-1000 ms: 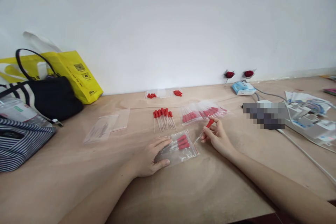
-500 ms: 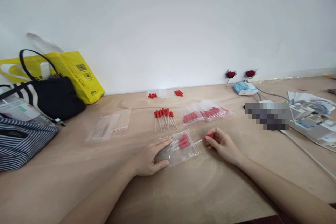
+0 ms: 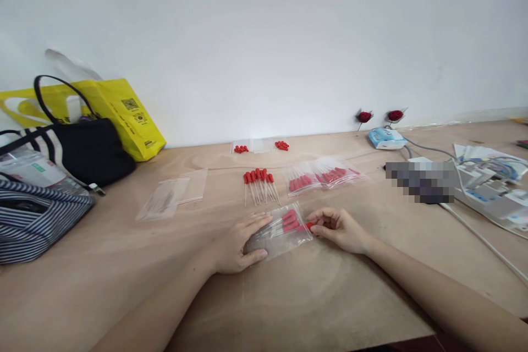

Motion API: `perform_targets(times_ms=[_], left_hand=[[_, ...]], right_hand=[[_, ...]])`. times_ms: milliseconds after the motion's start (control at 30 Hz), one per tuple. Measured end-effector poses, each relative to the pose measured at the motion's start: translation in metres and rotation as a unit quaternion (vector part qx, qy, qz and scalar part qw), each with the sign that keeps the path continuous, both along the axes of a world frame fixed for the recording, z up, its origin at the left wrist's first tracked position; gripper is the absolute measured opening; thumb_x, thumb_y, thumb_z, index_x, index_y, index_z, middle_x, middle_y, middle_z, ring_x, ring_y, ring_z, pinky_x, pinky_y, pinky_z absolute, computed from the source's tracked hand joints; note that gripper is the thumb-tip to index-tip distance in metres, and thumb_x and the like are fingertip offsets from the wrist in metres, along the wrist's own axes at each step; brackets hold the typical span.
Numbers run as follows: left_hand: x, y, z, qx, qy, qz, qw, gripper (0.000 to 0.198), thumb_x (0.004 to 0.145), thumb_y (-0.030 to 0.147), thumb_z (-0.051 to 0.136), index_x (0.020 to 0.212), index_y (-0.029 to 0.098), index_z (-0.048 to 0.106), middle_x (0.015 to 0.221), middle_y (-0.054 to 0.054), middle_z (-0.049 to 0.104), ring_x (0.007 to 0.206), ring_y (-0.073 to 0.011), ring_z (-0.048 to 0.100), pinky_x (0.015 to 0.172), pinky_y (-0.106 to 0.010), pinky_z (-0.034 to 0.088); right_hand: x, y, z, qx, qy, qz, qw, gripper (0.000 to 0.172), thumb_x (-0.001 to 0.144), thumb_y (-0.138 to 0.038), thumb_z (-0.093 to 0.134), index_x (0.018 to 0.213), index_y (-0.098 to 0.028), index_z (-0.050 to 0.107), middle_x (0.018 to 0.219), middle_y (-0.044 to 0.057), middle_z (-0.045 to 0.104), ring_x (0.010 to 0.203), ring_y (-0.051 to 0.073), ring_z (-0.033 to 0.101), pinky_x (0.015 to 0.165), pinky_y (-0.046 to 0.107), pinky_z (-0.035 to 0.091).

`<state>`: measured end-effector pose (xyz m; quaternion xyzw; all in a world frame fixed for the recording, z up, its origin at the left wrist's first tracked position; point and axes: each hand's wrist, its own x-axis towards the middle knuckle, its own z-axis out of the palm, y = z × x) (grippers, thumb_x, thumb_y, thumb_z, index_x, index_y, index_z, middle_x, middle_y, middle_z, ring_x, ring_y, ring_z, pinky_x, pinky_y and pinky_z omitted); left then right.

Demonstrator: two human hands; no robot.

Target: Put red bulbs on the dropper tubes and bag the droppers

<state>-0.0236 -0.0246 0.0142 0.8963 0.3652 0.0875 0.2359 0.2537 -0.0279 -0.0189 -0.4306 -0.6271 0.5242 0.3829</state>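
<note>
My left hand (image 3: pixel 243 242) lies with fingers apart on the left part of a clear zip bag (image 3: pixel 284 245), pressing it to the table. Inside the bag are several red-topped droppers (image 3: pixel 290 220), tips to the left. My right hand (image 3: pixel 340 230) pinches the red bulb of another dropper (image 3: pixel 308 226) at the bag's right edge; its thin stem lies within the bag. Beyond the bag, several loose droppers (image 3: pixel 258 177) lie fanned out, red ends away from me. Filled bags (image 3: pixel 325 176) of red-topped droppers rest to their right.
Flat clear bags (image 3: pixel 173 195) lie on the left of the table (image 3: pixel 256 308). Small red bulbs (image 3: pixel 282 145) sit near the wall. Far left are a yellow bag (image 3: pixel 132 115) and a black bag (image 3: pixel 99 148); cables and a blue packet (image 3: pixel 386 138) are right.
My right hand has moved left with the dropper, whose stem has gone into the right end of the bag. My left hand stays on the bag.
</note>
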Motion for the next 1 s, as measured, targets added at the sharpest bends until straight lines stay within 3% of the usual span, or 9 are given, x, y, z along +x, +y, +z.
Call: perform_targets(times_ms=[233, 400, 533, 633, 733, 867, 1000], left_hand=[[0.001, 0.0, 0.002, 0.008, -0.001, 0.0, 1.0, 0.061, 0.078, 0.032, 0.052, 0.133, 0.02, 0.029, 0.138, -0.008, 0.034, 0.126, -0.0242, 0.031, 0.103, -0.043, 0.028], [0.001, -0.001, 0.001, -0.001, 0.002, 0.001, 1.0, 0.061, 0.078, 0.033, 0.052, 0.133, 0.019, 0.03, 0.138, -0.008, 0.034, 0.127, -0.0244, 0.03, 0.104, -0.043, 0.027], [0.002, -0.001, 0.003, -0.002, 0.003, 0.004, 1.0, 0.06, 0.078, 0.034, 0.052, 0.132, 0.019, 0.031, 0.138, -0.008, 0.035, 0.126, -0.0247, 0.03, 0.104, -0.044, 0.027], [0.002, -0.001, 0.004, -0.003, 0.008, 0.003, 1.0, 0.06, 0.077, 0.032, 0.052, 0.132, 0.02, 0.032, 0.138, -0.008, 0.035, 0.127, -0.0246, 0.03, 0.104, -0.044, 0.027], [0.001, 0.0, 0.003, -0.003, 0.009, 0.0, 1.0, 0.06, 0.077, 0.033, 0.053, 0.132, 0.019, 0.031, 0.138, -0.008, 0.034, 0.127, -0.0243, 0.029, 0.104, -0.043, 0.027], [0.001, 0.0, 0.001, 0.001, -0.007, -0.001, 1.0, 0.059, 0.077, 0.032, 0.053, 0.132, 0.022, 0.032, 0.137, -0.007, 0.035, 0.126, -0.0243, 0.031, 0.103, -0.044, 0.028], [0.002, -0.001, 0.001, -0.002, -0.023, -0.001, 1.0, 0.059, 0.077, 0.033, 0.053, 0.131, 0.022, 0.033, 0.137, -0.007, 0.036, 0.126, -0.0247, 0.032, 0.103, -0.044, 0.028]], right_hand=[[-0.011, 0.014, 0.003, -0.052, -0.003, 0.032, 0.998, 0.033, 0.055, -0.038, 0.073, 0.068, -0.016, 0.054, 0.052, -0.006, 0.054, 0.036, 0.002, 0.035, 0.034, 0.014, 0.029], [-0.013, 0.022, 0.007, -0.092, -0.016, 0.053, 0.994, 0.034, 0.047, -0.031, 0.077, 0.06, -0.016, 0.05, 0.048, -0.007, 0.051, 0.038, 0.003, 0.04, 0.036, 0.014, 0.032], [-0.003, 0.039, 0.025, -0.112, -0.1, 0.082, 0.985, 0.024, 0.055, -0.03, 0.071, 0.065, -0.016, 0.055, 0.047, -0.006, 0.051, 0.035, 0.004, 0.041, 0.033, 0.016, 0.031], [-0.01, 0.06, 0.039, -0.028, -0.148, -0.011, 0.988, 0.012, 0.066, -0.025, 0.062, 0.067, -0.015, 0.055, 0.055, -0.004, 0.056, 0.038, 0.004, 0.043, 0.038, 0.017, 0.034], [-0.035, 0.083, 0.045, 0.041, -0.248, -0.107, 0.962, 0.003, 0.07, -0.017, 0.057, 0.069, -0.016, 0.055, 0.059, -0.001, 0.059, 0.049, 0.007, 0.052, 0.048, 0.018, 0.04], [-0.075, 0.113, 0.044, 0.049, -0.298, -0.15, 0.941, 0.012, 0.065, -0.015, 0.061, 0.075, -0.014, 0.057, 0.081, 0.007, 0.064, 0.076, 0.015, 0.059, 0.062, 0.021, 0.043], [-0.096, 0.133, 0.044, -0.006, -0.34, -0.158, 0.927, 0.028, 0.053, -0.015, 0.069, 0.079, -0.012, 0.059, 0.081, 0.011, 0.064, 0.078, 0.022, 0.06, 0.056, 0.024, 0.043]])
